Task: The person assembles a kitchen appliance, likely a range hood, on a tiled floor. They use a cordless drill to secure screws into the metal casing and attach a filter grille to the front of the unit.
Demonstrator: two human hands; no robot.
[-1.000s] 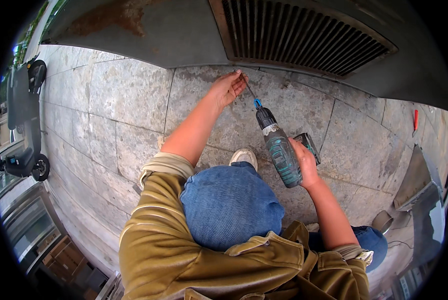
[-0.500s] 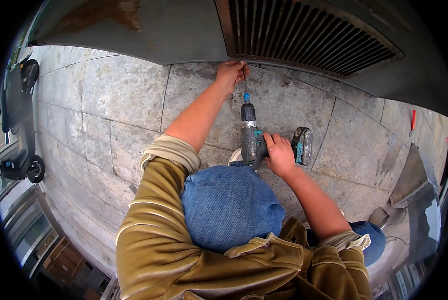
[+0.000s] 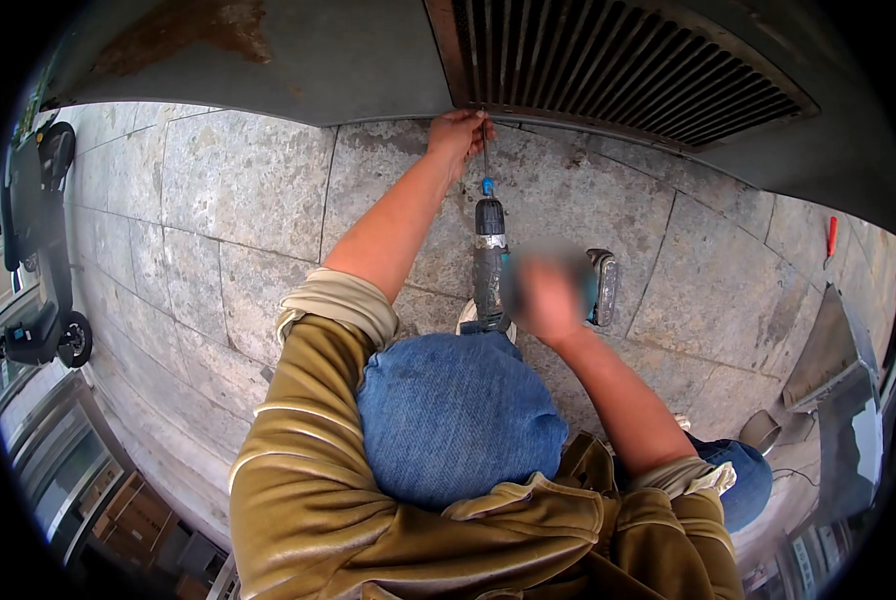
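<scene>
A cordless drill (image 3: 489, 265) with a dark body and teal parts points away from me, toward the lower edge of a grey metal panel (image 3: 358, 85). My right hand (image 3: 550, 297) is on its handle; a blur covers the fingers. From the chuck, a blue collar (image 3: 487, 187) and a long thin bit (image 3: 486, 160) extend to the panel's edge. There my left hand (image 3: 458, 133) is closed, thumb and fingers pinched around the bit's far end. Whether a screw sits at the tip is too small to tell. The battery (image 3: 604, 287) shows right of my right hand.
A slotted, rusty grille (image 3: 628, 75) is set in the panel above my hands. Stone paving (image 3: 248, 190) lies below. A red-handled tool (image 3: 831, 238) and bent sheet metal (image 3: 823, 350) are at the right. A scooter (image 3: 43, 280) stands far left. My jeans-covered knee (image 3: 463, 415) is close behind the drill.
The drill and my right hand have shifted slightly left and forward. My left hand has moved slightly forward, still pinching at the bit's end.
</scene>
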